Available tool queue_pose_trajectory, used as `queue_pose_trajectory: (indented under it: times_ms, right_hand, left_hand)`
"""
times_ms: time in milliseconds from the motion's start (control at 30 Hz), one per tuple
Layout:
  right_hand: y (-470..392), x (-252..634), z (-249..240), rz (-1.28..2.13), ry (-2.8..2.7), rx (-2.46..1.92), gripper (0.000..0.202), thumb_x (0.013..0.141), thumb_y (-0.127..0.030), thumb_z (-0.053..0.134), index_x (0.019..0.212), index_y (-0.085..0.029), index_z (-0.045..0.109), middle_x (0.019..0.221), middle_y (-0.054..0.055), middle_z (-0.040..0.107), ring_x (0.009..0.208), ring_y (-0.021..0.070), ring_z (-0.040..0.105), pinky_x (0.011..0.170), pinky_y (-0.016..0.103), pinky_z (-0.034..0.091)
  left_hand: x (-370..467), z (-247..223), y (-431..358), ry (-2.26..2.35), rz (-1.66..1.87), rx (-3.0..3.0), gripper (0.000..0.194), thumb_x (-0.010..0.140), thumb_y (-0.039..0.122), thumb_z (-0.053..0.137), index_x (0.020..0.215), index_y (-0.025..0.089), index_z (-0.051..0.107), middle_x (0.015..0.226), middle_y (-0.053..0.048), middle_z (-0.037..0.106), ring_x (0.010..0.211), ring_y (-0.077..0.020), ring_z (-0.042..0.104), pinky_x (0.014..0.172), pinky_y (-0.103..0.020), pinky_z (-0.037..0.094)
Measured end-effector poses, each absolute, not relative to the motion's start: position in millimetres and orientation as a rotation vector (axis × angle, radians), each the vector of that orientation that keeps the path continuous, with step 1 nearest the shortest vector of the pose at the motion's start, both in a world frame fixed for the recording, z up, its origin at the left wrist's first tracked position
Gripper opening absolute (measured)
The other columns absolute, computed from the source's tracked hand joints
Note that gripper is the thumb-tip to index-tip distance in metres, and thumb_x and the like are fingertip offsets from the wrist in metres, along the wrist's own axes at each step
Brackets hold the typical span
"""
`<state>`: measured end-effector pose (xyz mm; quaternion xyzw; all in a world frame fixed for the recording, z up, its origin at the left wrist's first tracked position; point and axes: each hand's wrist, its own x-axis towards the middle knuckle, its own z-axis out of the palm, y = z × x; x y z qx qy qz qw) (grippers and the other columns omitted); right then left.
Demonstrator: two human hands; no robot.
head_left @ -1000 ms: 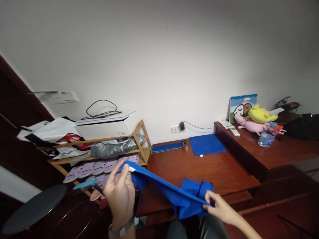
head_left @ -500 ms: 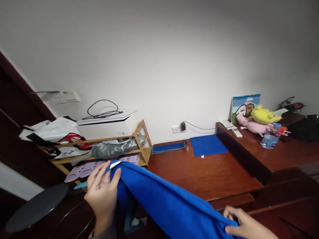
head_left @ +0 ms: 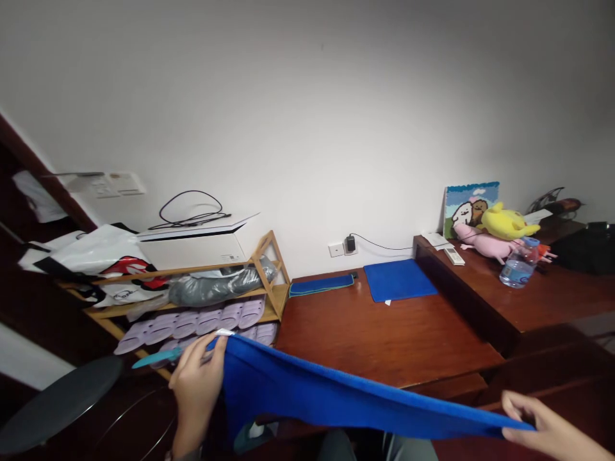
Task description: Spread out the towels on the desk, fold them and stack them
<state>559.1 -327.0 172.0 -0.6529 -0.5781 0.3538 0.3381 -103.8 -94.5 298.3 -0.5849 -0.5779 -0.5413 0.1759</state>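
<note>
The left hand (head_left: pixel 198 378) pinches one corner of a blue cloth (head_left: pixel 336 390), thumb against fingers, next to a white tag (head_left: pixel 224 332); the right hand (head_left: pixel 542 426) grips the opposite corner between thumb and fingers. The cloth is stretched between the two hands in front of the person's legs (head_left: pixel 379 447), above the near edge of the low wooden table (head_left: pixel 384 339); it is a plain, deep blue, its top edge a nearly straight line sloping down toward the right hand, its body hanging in soft folds and deepest near the left hand.

Beyond it, on the table, a second blue cloth (head_left: pixel 400 280) lies flat with a small white tag at its near edge; to its left, by the wall, is a narrow folded blue cloth (head_left: pixel 321 284) with a green border. Left of the table a wooden rack (head_left: pixel 276 282) holds lilac slippers (head_left: pixel 185 325), a plastic-wrapped grey bundle (head_left: pixel 218 287) and a white box (head_left: pixel 192 248); on the higher surface at right are a water bottle (head_left: pixel 519 266), a white remote (head_left: pixel 454 257), a pink plush (head_left: pixel 487 243) and a yellow plush (head_left: pixel 509 223), near a picture (head_left: pixel 468 203) of two cartoon animals; a black plug (head_left: pixel 350 243) sits in the wall socket.
</note>
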Motion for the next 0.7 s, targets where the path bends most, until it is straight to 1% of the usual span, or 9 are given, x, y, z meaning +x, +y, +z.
queue_pose_trajectory:
  times_ms: [100, 167, 267, 367, 467, 533, 600, 633, 700]
  right_hand:
    - [-288.5, 568.5, 214.5, 1.090, -1.556, -1.625, 0.048, 0.075, -0.068, 0.076, 0.072, -0.027, 0.053, 0.073, 0.000, 0.049, 0.067, 0.0189, 0.047, 0.062, 0.033, 0.039]
    - [-250.4, 573.9, 241.5, 1.070, -1.587, -1.593, 0.052, 0.075, -0.072, 0.075, 0.072, -0.025, 0.054, 0.071, -0.002, 0.049, 0.066, 0.0161, 0.046, 0.061, 0.029, 0.038]
    - [-186.7, 579.9, 273.7, 0.893, -1.646, -1.597, 0.058, 0.073, -0.079, 0.072, 0.077, -0.022, 0.061, 0.074, -0.002, 0.057, 0.068, 0.0151, 0.050, 0.062, 0.027, 0.041]
    - [-135.0, 583.2, 300.8, 0.590, -1.688, -1.605, 0.066, 0.071, -0.086, 0.069, 0.085, -0.021, 0.068, 0.082, 0.002, 0.069, 0.075, 0.0188, 0.059, 0.070, 0.030, 0.048]
    - [-111.1, 586.6, 320.2, 0.315, -1.674, -1.569, 0.067, 0.073, -0.087, 0.065, 0.090, -0.023, 0.071, 0.091, 0.006, 0.075, 0.084, 0.0231, 0.065, 0.079, 0.034, 0.051]
    - [-110.6, 589.7, 320.8, 0.187, -1.634, -1.541, 0.064, 0.078, -0.085, 0.062, 0.093, -0.024, 0.072, 0.097, 0.008, 0.075, 0.088, 0.0245, 0.067, 0.083, 0.036, 0.052]
    - [-117.9, 593.2, 305.3, 0.102, -1.612, -1.526, 0.059, 0.083, -0.081, 0.060, 0.096, -0.025, 0.072, 0.097, 0.008, 0.075, 0.088, 0.0248, 0.068, 0.083, 0.036, 0.053]
    - [-122.8, 594.7, 290.9, 0.077, -1.612, -1.527, 0.057, 0.085, -0.079, 0.059, 0.096, -0.025, 0.073, 0.096, 0.008, 0.075, 0.087, 0.0248, 0.068, 0.082, 0.037, 0.054]
    - [-132.7, 596.4, 249.9, 0.073, -1.622, -1.536, 0.052, 0.087, -0.075, 0.059, 0.094, -0.025, 0.073, 0.093, 0.009, 0.074, 0.085, 0.0249, 0.069, 0.082, 0.037, 0.055]
  left_hand:
    - [-105.1, 289.1, -60.0, -1.788, -1.389, -1.852, 0.034, 0.090, 0.052, 0.056, 0.096, 0.023, 0.075, 0.097, -0.008, 0.079, 0.084, -0.0259, 0.074, 0.078, -0.035, 0.058]
    - [-100.4, 289.3, -33.4, -1.881, -1.270, -1.994, 0.031, 0.089, 0.048, 0.057, 0.098, 0.024, 0.076, 0.095, -0.007, 0.081, 0.081, -0.0259, 0.074, 0.074, -0.033, 0.057]
    - [-88.9, 301.4, 0.5, -1.901, -1.161, -2.078, 0.030, 0.092, 0.040, 0.055, 0.104, 0.023, 0.076, 0.102, -0.009, 0.081, 0.088, -0.0267, 0.075, 0.078, -0.033, 0.056]
    - [-80.7, 322.2, 18.8, -1.833, -1.235, -1.980, 0.034, 0.095, 0.037, 0.049, 0.109, 0.020, 0.075, 0.111, -0.013, 0.079, 0.093, -0.0275, 0.073, 0.087, -0.037, 0.055]
    - [-81.5, 336.2, 20.2, -1.740, -1.410, -1.860, 0.035, 0.097, 0.039, 0.048, 0.110, 0.018, 0.073, 0.104, -0.013, 0.078, 0.091, -0.0274, 0.071, 0.091, -0.040, 0.055]
    - [-86.4, 331.8, 13.2, -1.732, -1.544, -1.828, 0.036, 0.097, 0.042, 0.049, 0.111, 0.018, 0.071, 0.098, -0.011, 0.076, 0.082, -0.0250, 0.071, 0.086, -0.039, 0.057]
    - [-92.8, 311.5, 1.6, -1.752, -1.694, -1.822, 0.038, 0.097, 0.047, 0.050, 0.112, 0.018, 0.069, 0.103, -0.010, 0.074, 0.075, -0.0218, 0.070, 0.078, -0.037, 0.059]
    - [-95.7, 295.0, -5.2, -1.760, -1.749, -1.820, 0.038, 0.097, 0.048, 0.051, 0.111, 0.018, 0.069, 0.108, -0.010, 0.073, 0.076, -0.0213, 0.071, 0.078, -0.037, 0.059]
    - [-99.4, 251.2, -19.8, -1.803, -1.764, -1.824, 0.037, 0.094, 0.050, 0.052, 0.107, 0.020, 0.070, 0.112, -0.010, 0.073, 0.086, -0.0236, 0.073, 0.083, -0.039, 0.060]
